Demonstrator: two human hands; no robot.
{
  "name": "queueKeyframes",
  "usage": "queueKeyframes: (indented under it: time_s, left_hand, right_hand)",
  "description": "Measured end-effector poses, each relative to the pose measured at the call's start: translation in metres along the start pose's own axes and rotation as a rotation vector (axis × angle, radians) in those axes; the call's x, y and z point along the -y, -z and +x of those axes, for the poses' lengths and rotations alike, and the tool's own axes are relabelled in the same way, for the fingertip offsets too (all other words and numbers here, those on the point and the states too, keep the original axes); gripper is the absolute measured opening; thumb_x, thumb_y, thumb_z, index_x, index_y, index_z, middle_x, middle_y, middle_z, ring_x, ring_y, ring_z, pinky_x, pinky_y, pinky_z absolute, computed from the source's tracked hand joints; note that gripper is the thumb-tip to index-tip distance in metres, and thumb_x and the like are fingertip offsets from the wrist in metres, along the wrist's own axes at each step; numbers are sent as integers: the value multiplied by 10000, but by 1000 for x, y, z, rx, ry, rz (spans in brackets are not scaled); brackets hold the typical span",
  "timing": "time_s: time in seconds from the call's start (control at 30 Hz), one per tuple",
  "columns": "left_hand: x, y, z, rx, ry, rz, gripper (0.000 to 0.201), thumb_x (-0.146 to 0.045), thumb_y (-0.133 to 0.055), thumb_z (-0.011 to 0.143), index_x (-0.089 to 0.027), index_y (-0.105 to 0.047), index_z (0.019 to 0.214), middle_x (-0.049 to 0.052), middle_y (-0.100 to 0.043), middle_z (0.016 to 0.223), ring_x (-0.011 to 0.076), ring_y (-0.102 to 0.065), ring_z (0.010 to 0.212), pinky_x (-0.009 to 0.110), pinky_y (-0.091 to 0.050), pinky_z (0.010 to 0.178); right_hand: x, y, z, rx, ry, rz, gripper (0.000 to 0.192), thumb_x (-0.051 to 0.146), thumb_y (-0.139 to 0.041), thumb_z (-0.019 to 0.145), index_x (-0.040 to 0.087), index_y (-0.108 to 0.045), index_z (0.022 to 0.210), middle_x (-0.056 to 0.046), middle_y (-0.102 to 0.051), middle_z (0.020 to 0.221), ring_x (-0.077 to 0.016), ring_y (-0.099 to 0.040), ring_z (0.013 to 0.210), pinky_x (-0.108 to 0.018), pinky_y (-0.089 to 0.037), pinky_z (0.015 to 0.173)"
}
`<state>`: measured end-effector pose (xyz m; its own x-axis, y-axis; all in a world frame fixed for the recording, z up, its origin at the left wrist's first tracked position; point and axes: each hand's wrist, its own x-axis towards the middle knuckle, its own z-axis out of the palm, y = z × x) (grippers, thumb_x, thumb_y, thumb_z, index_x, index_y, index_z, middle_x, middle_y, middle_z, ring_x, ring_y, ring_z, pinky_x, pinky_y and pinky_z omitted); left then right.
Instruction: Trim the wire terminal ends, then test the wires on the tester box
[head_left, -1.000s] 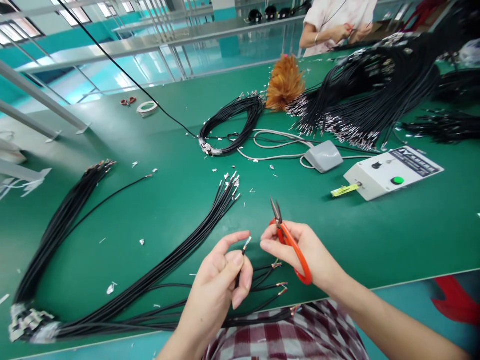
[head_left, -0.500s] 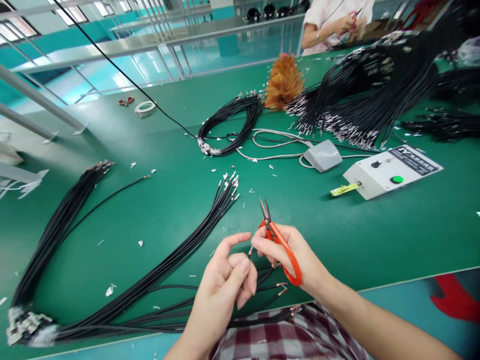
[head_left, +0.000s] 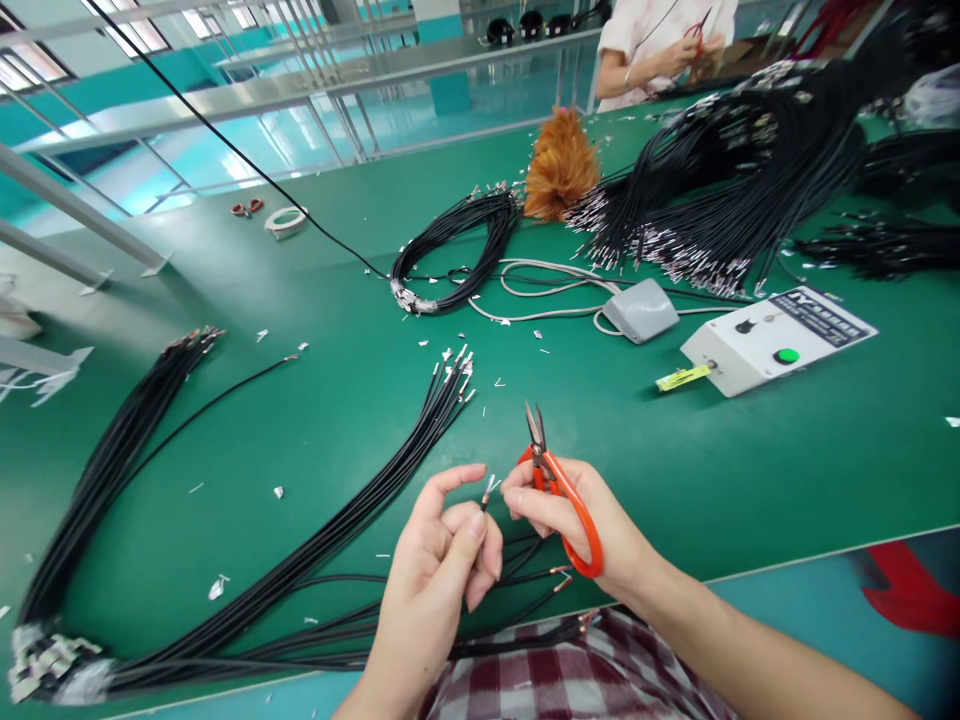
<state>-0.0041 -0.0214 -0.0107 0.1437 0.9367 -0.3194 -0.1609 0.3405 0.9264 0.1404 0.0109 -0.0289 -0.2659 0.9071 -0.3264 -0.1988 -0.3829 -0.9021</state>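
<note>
Between thumb and fingers, my left hand [head_left: 448, 555] pinches a black cable near its stripped end [head_left: 487, 496], where thin light-coloured wires stick up. Just to the right, my right hand [head_left: 574, 500] has orange-handled scissors [head_left: 574, 505] hooked in it, their blades pointing up and slightly apart. The right thumb and index fingertips come together close to the wires, with a small gap to them. A bundle of black cables [head_left: 360, 500] curves across the table to the left of my hands. More cables with bare copper ends [head_left: 559, 578] lie beneath them, near the table's front edge.
Further left lies another cable bundle [head_left: 112, 450]. A coiled cable [head_left: 457, 250], a feather duster [head_left: 562, 165], a grey pedal-like box [head_left: 641, 310] and a white box with a green button [head_left: 780, 340] sit beyond. Black cables are heaped at right; a co-worker [head_left: 660, 50] holds red-handled scissors.
My left hand has shifted slightly left with the cable. My right fingertips have come away from the cable end, so the thin wires now show spread apart.
</note>
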Motion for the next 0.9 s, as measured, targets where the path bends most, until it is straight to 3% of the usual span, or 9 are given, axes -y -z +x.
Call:
queueKeyframes:
  time_s: [0.33,0.5,0.67,0.8,0.9]
  left_hand:
    - [2,3,1,67,17,-16,281,-301,-487,919,-194,-405,1165,-60,-523,558,42,-309,397,163,-204,382]
    - [2,3,-1,23,5,-13,323,-310,-473,926,-212,-413,1228,-62,-496,569,46,-312,413,173,-223,399]
    - [9,5,0,21,-33,104,293,-327,-452,932,-185,-522,1179,-58,-467,593,48,-347,412,185,-261,403]
    - [11,1,1,-25,-96,170,281,-307,-444,939,-193,-493,1191,-60,-485,592,61,-385,435,193,-310,444]
    - [9,-1,0,-36,-86,98,259,-297,-459,933,-191,-474,1169,-59,-495,588,61,-373,439,190,-287,439]
  right_hand:
    - [4,-4,3,-22,-4,-1,197,338,-692,670,160,-608,670,40,-537,558,-65,-386,472,-202,-302,457]
    - [0,-9,0,-31,-6,-48,195,343,-634,699,169,-561,647,51,-486,535,-72,-379,468,-212,-313,463]
    - [-5,-14,-2,-22,67,-23,158,305,-621,731,171,-551,684,58,-485,570,-72,-395,505,-211,-345,511]
    - [-6,-14,-3,-21,100,-51,131,280,-598,769,178,-554,701,50,-517,609,-85,-436,548,-220,-376,562]
    - [-8,-13,-4,-27,126,-109,153,314,-599,796,189,-556,718,37,-545,656,-108,-479,614,-233,-401,622]
